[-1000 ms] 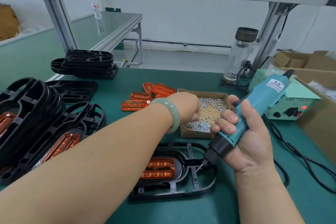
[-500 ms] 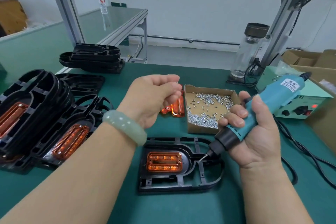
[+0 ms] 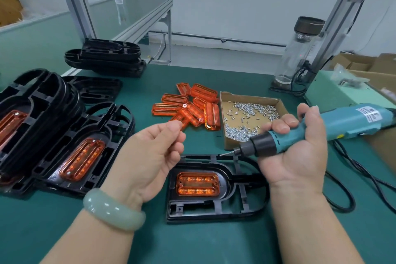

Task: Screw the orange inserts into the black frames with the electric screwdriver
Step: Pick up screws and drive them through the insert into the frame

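The right grip (image 3: 295, 150) is clamped round the driver (image 3: 351, 122), bit (image 3: 227, 153) aimed at the left grip (image 3: 150, 152), whose thumb and forefinger pinch together; whether on a screw, I cannot tell. The insert (image 3: 198, 183) sits in the frame (image 3: 214, 214) just below both grips. Best to seat a screw on the bit, then stand the driver upright over an insert hole before pressing.

Green tabletop (image 3: 192, 242): black frame (image 3: 214, 210) holding orange insert (image 3: 198, 183) front centre; frame stacks (image 3: 42, 113) left; loose orange inserts (image 3: 188, 107) just beside cardboard screw box (image 3: 248, 95); glass bottle (image 3: 297, 53), green power box (image 3: 342, 94), black cable (image 3: 364, 173) right.
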A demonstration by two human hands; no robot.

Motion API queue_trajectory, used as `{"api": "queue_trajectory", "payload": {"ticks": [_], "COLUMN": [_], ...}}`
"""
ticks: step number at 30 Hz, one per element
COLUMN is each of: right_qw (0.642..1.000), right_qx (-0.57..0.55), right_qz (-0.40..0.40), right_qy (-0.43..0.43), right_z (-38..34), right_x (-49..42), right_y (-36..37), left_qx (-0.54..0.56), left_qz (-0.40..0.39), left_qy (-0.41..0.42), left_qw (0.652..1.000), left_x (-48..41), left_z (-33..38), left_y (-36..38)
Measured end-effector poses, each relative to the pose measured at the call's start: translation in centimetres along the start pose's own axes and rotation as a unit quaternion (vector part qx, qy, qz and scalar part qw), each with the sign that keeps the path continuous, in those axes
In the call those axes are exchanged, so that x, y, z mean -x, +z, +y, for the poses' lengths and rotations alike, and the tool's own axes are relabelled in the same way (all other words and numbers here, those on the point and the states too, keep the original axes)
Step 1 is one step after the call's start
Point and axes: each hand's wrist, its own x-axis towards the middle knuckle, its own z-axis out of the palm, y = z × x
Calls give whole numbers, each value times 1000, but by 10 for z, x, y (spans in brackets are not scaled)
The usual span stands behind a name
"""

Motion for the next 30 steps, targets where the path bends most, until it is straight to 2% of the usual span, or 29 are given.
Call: {"api": "queue_trajectory", "payload": {"ticks": [8,13,19,24,30], "right_qw": [998,999,999,999,999], "right_qx": [-14,5,10,2,-6], "right_qz": [39,26,3,9,8], "right_qy": [-38,-39,-49,-50,-48], "right_z": [2,13,12,12,11], "right_x": [-1,2,4,4,5], "right_y": [2,6,7,6,6], "left_qx": [-44,-60,-83,-95,-84], "left_qz": [-31,-70,-14,-80,-57], "left_qy": [-21,-16,14,-19,-21], "left_qw": [998,996,996,992,995], "left_x": [2,1,-6,2,2], "left_z": [-13,-16,-15,-19,-19], "left_y": [7,19,13,21,20]}}
